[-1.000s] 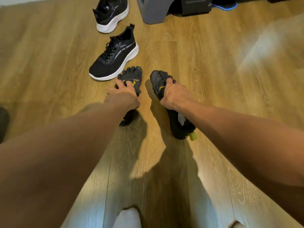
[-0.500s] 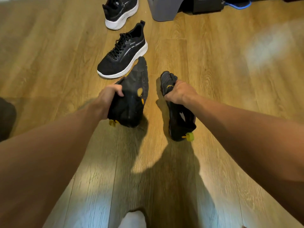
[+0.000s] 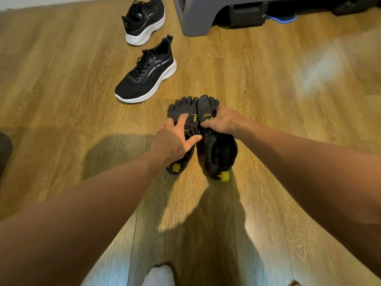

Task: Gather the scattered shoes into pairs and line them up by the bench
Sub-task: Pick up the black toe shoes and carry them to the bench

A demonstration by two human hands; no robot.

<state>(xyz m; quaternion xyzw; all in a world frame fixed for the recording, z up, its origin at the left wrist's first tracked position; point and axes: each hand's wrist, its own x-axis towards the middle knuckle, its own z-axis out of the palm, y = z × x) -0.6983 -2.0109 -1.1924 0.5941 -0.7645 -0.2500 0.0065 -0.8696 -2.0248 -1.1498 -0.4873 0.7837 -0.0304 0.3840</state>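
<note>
sole-up before, left toe shoe (image 3: 181,109) now sits upright, touching right toe shoe (image 3: 221,149) on the floor (image 3: 268,100) — left hand (image 3: 173,141) rests on it, fingers released; right hand (image 3: 222,120) fingers grasping its mate. two more beyond — near sneaker (image 3: 146,73), far sneaker (image 3: 144,19) by the bench (image 3: 198,15).

toe shoes (image 3: 218,149) blk/yellow | sneakers (image 3: 146,73) blk, white soles | bench (image 3: 198,15) grey
</note>
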